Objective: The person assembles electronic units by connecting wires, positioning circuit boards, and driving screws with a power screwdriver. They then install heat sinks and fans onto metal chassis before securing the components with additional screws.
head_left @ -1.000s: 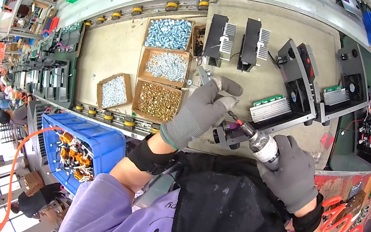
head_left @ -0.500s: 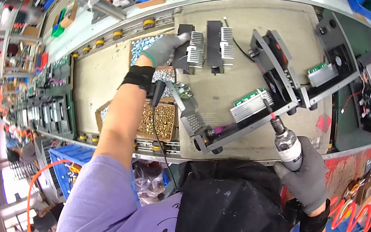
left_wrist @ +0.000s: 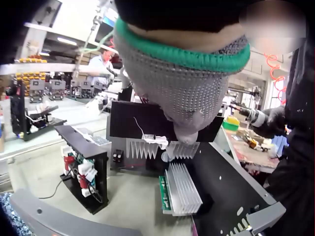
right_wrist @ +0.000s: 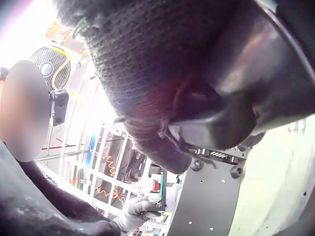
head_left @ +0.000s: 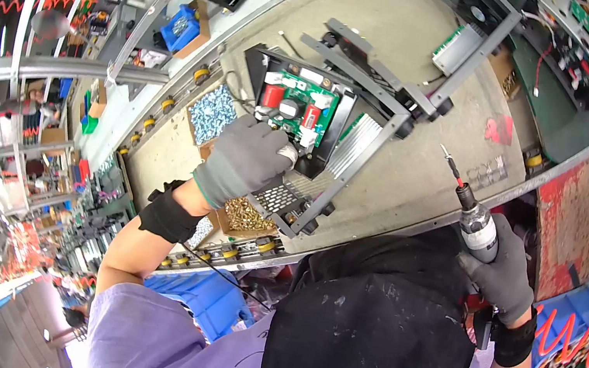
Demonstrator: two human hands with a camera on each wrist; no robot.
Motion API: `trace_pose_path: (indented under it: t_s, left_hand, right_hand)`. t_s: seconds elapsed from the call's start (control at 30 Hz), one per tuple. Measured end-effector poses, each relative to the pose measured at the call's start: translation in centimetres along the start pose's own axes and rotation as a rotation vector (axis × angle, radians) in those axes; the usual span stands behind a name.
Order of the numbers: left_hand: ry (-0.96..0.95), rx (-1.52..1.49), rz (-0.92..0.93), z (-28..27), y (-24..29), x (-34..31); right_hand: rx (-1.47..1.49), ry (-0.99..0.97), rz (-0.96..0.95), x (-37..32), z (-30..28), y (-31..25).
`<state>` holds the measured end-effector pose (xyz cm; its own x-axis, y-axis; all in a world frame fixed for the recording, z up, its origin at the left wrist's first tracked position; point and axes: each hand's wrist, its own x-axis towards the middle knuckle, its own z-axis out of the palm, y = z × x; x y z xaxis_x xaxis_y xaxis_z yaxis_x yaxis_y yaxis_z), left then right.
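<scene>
My gloved left hand (head_left: 247,164) grips the lower edge of a module whose green circuit board (head_left: 296,109) with red parts faces the head camera. In the left wrist view, that hand (left_wrist: 177,93) holds the module's black plate (left_wrist: 130,120), heat-sink fins beneath it, above a grey metal chassis (left_wrist: 241,182). The chassis (head_left: 373,162) stands tilted across the table, a finned heat sink (head_left: 355,146) inside. My right hand (head_left: 504,268) grips a powered screwdriver (head_left: 479,232), its bit pointing up-left, apart from the chassis.
Another module (left_wrist: 81,172) stands on the table at left in the left wrist view. Boxes of blue-silver screws (head_left: 212,116) and brass screws (head_left: 245,216) lie by my left hand. A second chassis (head_left: 479,51) stands at upper right, beside a green tray (head_left: 557,124).
My left hand has brought the module from the back of the table over to the chassis, turning its board side into view. The screwdriver has moved away from the chassis; the head view has turned.
</scene>
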<state>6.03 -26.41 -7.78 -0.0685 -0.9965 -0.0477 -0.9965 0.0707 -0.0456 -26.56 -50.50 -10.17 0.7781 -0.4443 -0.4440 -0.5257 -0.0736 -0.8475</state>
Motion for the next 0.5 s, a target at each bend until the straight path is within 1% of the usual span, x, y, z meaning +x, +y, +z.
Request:
trace_pose_path:
  t_s: [0.03, 0.13, 0.17, 0.23, 0.27, 0.3, 0.37, 0.4, 0.43, 0.5]
  left_hand:
    - [-0.011, -0.003, 0.024, 0.8, 0.0, 0.3]
    - [-0.092, -0.062, 0.119, 2.8, 0.1, 0.6]
    - [-0.105, -0.062, 0.138, 3.3, 0.2, 0.6]
    - [-0.192, -0.056, 0.141, 4.4, 0.5, 0.5]
    - [-0.163, -0.047, 0.134, 5.0, 0.6, 0.5]
    - [-0.176, -0.049, 0.154, 5.4, 0.6, 0.7]
    - [-0.127, -0.061, 0.141, 5.9, 0.7, 0.9]
    - [-0.111, -0.062, 0.143, 5.6, 0.9, 1.4]
    - [-0.125, -0.065, 0.158, 5.7, 0.8, 1.5]
    - [-0.18, -0.02, 0.189, 5.8, 0.4, 1.5]
  right_hand:
    - [0.019, 0.013, 0.014, -0.3, -0.1, 0.3]
    - [-0.1, -0.058, 0.033, -0.7, -0.6, 0.4]
    - [-0.081, -0.05, 0.044, -0.7, -0.4, 1.0]
    - [-0.075, -0.063, -0.009, -0.5, 0.1, 2.3]
    - [-0.098, -0.071, 0.029, -0.3, 0.3, 2.5]
    - [-0.08, -0.064, 0.041, -0.1, 0.6, 3.1]
    - [-0.09, -0.07, 0.006, 0.4, 1.4, 4.4]
    - [-0.117, -0.085, 0.022, 0.7, 1.7, 4.6]
    - [-0.099, -0.081, 0.034, 1.1, 2.1, 4.7]
    - [-0.188, -0.097, 0.027, 1.7, 3.0, 4.9]
